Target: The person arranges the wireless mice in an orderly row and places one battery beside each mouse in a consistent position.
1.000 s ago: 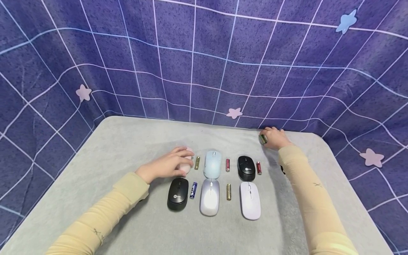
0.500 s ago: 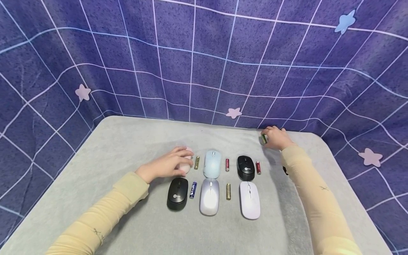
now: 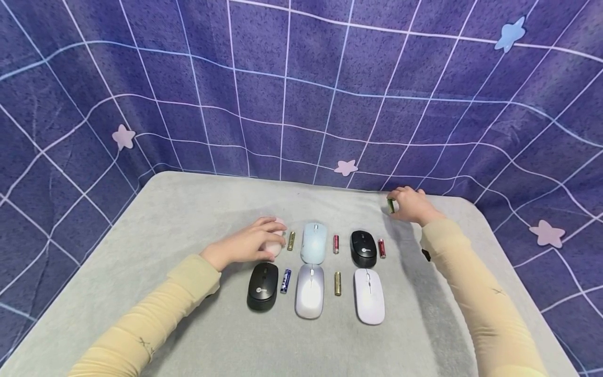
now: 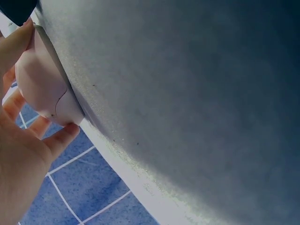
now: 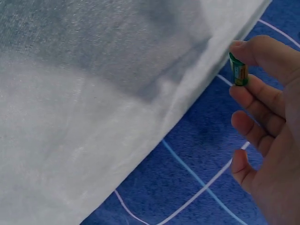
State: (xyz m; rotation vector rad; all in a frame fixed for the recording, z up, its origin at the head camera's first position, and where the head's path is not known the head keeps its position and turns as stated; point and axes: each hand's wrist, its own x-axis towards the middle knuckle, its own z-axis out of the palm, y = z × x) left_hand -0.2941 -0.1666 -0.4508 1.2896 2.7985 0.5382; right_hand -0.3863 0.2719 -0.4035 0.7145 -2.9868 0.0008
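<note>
My left hand [image 3: 247, 242] grips a pale pink computer mouse [image 4: 43, 79] at the left end of the back row. Its thumb is at one end and fingertips are round the other side; from above, the fingers hide much of the mouse. At the table's back right, my right hand [image 3: 412, 203] pinches a small green battery [image 5: 239, 70] by its ends, between thumb and finger. The other fingers are loosely curled. Nearest that hand on the table are a black mouse [image 3: 364, 248] and a red battery [image 3: 382, 248].
Beside the pink mouse lie a gold-green battery [image 3: 291, 241] and a light blue mouse [image 3: 314, 243], then another red battery [image 3: 336, 244]. The front row holds a black mouse [image 3: 263, 286], blue battery [image 3: 285, 281], silver mouse [image 3: 310, 291], gold battery [image 3: 337, 283] and lilac mouse [image 3: 369, 296].
My right hand has shifted slightly to the right with the green battery, which has turned more upright in the head view. The left hand and the pink mouse have stayed put.
</note>
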